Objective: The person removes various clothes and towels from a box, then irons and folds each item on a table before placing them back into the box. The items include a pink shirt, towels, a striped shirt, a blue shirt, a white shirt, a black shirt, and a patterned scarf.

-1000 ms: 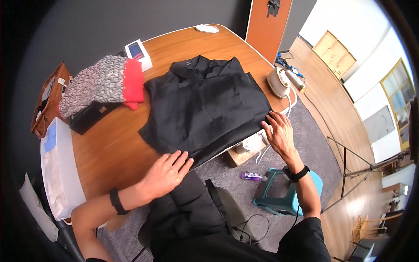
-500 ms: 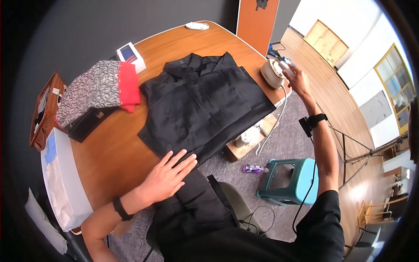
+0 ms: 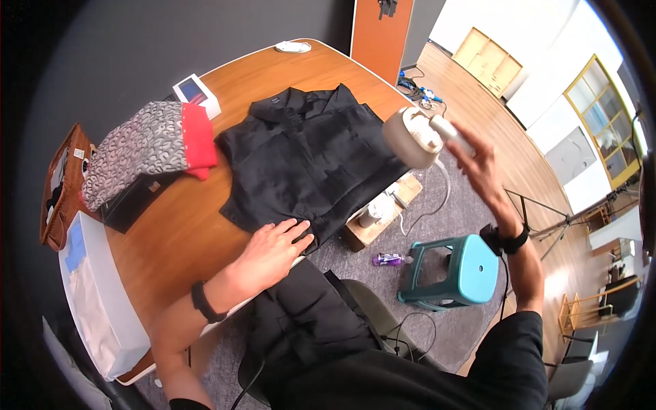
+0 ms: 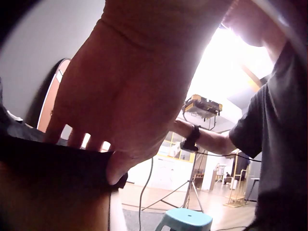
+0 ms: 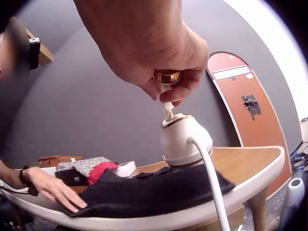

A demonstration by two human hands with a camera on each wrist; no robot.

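A black collared shirt [image 3: 301, 160] lies spread on the wooden table, collar toward the far side. My left hand [image 3: 273, 251] rests on its near left corner with the fingers extended. In the left wrist view, the left thumb [image 4: 118, 166] lies at the dark cloth's edge. My right hand [image 3: 484, 167] grips the handle of a white handheld steam iron [image 3: 404, 140] with a cord. The iron overlaps the shirt's right side in the head view. In the right wrist view the fingers curl round the handle by a gold band [image 5: 168, 77], over the iron's body [image 5: 185, 139].
On the table's left stand a dark box [image 3: 133, 208] under a leopard-print cloth with red trim [image 3: 147, 140], a brown basket [image 3: 61, 191] and a white box [image 3: 126, 321]. A teal stool [image 3: 471, 273] and purple bottle [image 3: 388, 260] are on the floor to the right.
The right hand left the shirt's right corner, took the iron at the table's right edge, and has lifted it toward the shirt. The left hand stays on the near corner.
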